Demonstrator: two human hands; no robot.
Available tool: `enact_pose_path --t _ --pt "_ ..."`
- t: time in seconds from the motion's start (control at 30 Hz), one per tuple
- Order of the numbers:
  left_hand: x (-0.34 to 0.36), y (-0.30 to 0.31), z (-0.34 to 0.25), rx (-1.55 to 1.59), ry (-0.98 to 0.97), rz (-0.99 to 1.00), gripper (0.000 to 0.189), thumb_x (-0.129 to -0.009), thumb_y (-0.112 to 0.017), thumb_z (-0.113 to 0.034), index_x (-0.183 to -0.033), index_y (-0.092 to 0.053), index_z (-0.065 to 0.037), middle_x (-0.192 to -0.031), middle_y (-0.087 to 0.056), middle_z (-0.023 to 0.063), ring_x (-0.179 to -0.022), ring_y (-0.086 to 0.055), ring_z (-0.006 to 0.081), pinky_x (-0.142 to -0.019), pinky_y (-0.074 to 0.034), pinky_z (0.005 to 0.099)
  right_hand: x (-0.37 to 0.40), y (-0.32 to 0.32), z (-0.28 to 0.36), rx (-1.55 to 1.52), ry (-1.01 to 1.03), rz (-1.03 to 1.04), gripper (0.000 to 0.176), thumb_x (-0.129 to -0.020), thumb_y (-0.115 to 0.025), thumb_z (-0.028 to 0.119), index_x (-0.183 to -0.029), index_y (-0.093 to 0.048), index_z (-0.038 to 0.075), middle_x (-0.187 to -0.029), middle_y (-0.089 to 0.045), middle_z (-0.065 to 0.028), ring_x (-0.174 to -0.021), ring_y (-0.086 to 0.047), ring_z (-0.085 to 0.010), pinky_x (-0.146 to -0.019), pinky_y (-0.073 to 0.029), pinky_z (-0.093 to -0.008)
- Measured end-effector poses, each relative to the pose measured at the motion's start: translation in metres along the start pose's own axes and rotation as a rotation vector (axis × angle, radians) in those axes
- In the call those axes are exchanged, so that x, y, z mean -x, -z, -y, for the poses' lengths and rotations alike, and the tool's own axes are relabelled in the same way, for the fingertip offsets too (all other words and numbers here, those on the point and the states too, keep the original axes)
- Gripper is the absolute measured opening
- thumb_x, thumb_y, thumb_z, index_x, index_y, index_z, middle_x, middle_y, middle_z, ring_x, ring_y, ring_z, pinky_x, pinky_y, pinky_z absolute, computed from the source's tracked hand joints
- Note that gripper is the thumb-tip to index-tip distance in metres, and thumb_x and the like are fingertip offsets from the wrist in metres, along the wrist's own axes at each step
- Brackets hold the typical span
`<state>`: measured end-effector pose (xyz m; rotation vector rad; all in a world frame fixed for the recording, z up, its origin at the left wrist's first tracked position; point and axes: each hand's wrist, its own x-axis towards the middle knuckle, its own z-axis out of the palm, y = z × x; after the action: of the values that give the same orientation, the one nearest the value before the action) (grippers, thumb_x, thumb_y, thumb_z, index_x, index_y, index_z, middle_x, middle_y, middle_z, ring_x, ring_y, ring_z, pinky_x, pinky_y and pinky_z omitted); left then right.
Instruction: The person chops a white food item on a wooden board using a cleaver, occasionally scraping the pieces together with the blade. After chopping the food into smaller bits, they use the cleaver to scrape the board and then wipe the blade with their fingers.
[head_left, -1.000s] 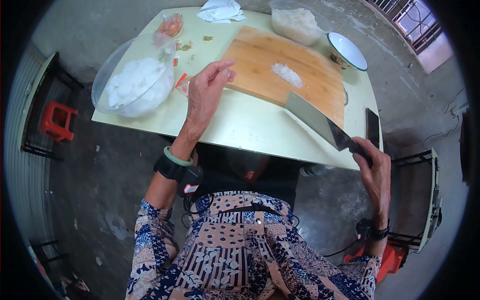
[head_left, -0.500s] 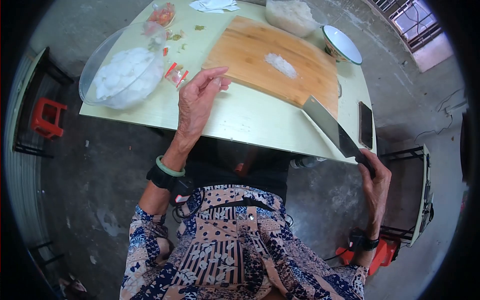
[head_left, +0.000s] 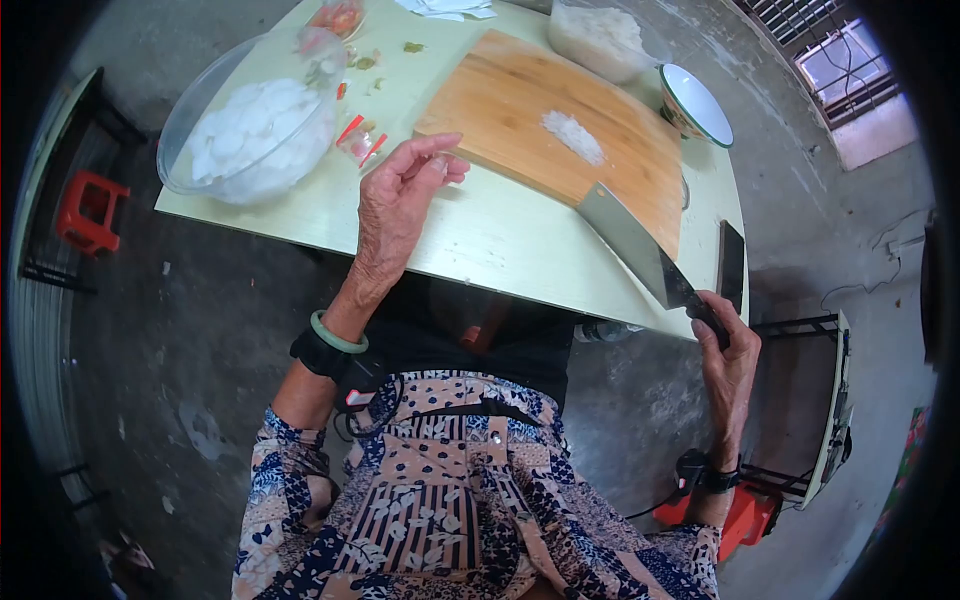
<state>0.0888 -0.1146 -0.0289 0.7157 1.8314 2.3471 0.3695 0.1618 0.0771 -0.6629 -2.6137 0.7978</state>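
My right hand [head_left: 730, 350] grips the black handle of a cleaver [head_left: 628, 238], whose broad blade points up and left over the near edge of a wooden cutting board [head_left: 510, 90]. On the board lies a small pile of chopped white pieces [head_left: 573, 137]. Beside the board's near left corner hovers my left hand [head_left: 400, 195], fingers loosely bent and apart, with nothing visible in it. To its left stands a large clear bowl [head_left: 175, 150] filled with white slices [head_left: 255, 135].
At the back are a clear container [head_left: 600, 45] of white food and an enamel bowl [head_left: 697, 105]. A phone [head_left: 731, 262] lies by the right edge. A red-edged packet [head_left: 360, 142] and a bag of reddish food [head_left: 335, 18] are near the clear bowl.
My right hand and the cleaver have shifted left and slightly downward in view, the blade tip now nearer the middle of the board's edge. My left hand has barely moved.
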Motion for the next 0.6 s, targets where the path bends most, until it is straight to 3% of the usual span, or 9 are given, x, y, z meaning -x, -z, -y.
enact_pose_path --t 0.6 --pt "0.009 -0.002 -0.01 0.065 -0.116 -0.202 0.028 -0.108 -0.055 -0.005 -0.133 -0.066 0.002 -0.101 -0.075 0.0103 -0.095 -0.07 0.0158 -0.094 -0.055 0.0317 -0.022 -0.039 0.048 0.048 0.154 0.009 0.032 -0.096 -0.069 -0.002 -0.127 -0.071 0.003 -0.103 -0.076 -0.0149 -0.095 -0.073 -0.0241 -0.087 -0.055 -0.0344"
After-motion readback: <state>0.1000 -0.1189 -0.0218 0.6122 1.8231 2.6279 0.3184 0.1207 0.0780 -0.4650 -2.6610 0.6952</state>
